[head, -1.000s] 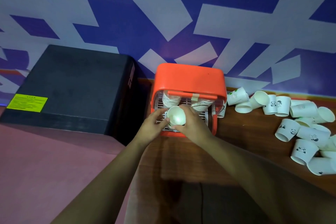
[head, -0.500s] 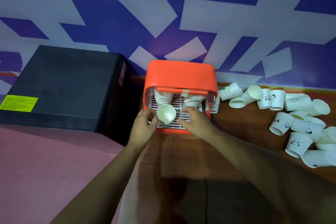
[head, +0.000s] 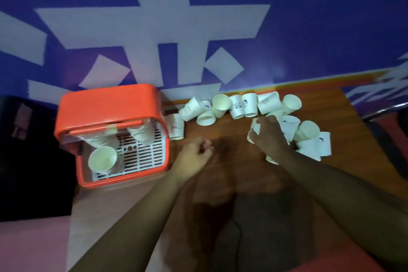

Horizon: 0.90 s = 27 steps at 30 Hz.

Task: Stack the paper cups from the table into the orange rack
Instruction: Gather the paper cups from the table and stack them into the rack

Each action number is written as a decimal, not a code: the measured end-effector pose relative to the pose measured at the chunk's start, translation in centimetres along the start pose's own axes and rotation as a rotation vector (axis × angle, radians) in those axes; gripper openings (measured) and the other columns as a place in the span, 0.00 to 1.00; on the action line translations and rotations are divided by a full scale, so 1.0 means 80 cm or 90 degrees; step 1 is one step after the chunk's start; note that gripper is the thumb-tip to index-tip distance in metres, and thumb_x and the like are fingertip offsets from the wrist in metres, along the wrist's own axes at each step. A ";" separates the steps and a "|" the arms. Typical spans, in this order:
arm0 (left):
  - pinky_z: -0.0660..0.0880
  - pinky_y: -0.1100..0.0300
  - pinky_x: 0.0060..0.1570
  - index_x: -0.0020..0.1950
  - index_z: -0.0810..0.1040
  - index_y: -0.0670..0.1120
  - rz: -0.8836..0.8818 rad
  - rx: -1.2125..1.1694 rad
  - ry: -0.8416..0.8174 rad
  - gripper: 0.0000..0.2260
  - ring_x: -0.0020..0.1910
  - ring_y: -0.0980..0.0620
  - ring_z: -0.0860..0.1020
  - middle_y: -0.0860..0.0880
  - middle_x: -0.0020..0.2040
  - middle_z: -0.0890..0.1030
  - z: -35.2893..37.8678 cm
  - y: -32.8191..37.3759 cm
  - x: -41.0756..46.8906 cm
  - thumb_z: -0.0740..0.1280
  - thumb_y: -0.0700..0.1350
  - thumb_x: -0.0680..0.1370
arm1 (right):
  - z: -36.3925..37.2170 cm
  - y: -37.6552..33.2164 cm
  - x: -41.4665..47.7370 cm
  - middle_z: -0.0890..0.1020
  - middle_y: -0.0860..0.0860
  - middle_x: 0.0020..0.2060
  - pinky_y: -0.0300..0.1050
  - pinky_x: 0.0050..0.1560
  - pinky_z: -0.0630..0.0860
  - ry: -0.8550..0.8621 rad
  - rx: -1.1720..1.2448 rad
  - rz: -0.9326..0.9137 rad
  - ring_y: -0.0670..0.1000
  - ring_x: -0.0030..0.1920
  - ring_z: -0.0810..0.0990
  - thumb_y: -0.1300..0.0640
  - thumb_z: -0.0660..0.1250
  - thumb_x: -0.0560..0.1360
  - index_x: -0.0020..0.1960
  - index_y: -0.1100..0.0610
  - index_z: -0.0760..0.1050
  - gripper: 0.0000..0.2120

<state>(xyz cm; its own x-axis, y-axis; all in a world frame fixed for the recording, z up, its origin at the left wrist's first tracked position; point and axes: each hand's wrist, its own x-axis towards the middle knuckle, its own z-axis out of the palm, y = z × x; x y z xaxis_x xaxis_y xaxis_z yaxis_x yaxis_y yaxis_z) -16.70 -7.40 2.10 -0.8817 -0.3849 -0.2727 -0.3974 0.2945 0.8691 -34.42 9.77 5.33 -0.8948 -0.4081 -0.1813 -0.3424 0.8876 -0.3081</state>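
Tabletop (head: 231, 132) cups (head: 236, 106) are reached anew, the last cup (head: 102, 159) left in the rack (head: 106, 106); one cup (head: 254, 127) is gripped by right fingers (head: 262, 123), left fingers (head: 204, 142) loosely curled, empty.

bare left hand (head: 192, 158) and bare right hand (head: 269, 136), both hands on long, slim, uncovered forearms (head: 143, 216)

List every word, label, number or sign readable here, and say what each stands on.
Nothing here can be quoted; no text reads clearly.
paper cups: small dark prints, too blurred to read.
black box: a pale sticker, too blurred to read.
wall: large white shapes, cut off by the frame, not readable as a word.
orange rack: no lettering shows.
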 end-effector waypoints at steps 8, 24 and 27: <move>0.64 0.63 0.61 0.74 0.68 0.44 0.078 0.130 -0.039 0.29 0.68 0.46 0.70 0.45 0.69 0.71 0.143 0.086 0.130 0.73 0.43 0.75 | -0.015 0.130 0.059 0.65 0.63 0.70 0.54 0.71 0.65 0.026 -0.018 0.101 0.61 0.71 0.65 0.45 0.65 0.77 0.73 0.64 0.61 0.33; 0.70 0.53 0.62 0.74 0.62 0.41 -0.133 0.127 -0.019 0.29 0.67 0.42 0.74 0.42 0.70 0.74 0.238 0.064 0.218 0.71 0.46 0.78 | -0.035 0.182 0.094 0.80 0.47 0.45 0.42 0.48 0.75 -0.016 0.254 -0.046 0.48 0.46 0.77 0.62 0.69 0.75 0.65 0.54 0.72 0.19; 0.70 0.57 0.55 0.72 0.65 0.42 -0.131 0.073 0.030 0.29 0.58 0.49 0.75 0.46 0.64 0.76 0.221 0.071 0.204 0.74 0.46 0.76 | -0.052 0.179 0.093 0.83 0.51 0.48 0.36 0.44 0.73 -0.008 0.260 -0.053 0.48 0.47 0.79 0.61 0.70 0.75 0.59 0.57 0.78 0.12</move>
<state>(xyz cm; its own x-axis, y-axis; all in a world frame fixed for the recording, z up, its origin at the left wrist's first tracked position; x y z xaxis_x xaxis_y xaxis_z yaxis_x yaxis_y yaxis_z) -37.83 3.45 -4.67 -0.7676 -0.4860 -0.4178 -0.5960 0.3015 0.7443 -47.18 20.33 3.43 -0.8644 -0.4795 -0.1512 -0.2692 0.6954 -0.6663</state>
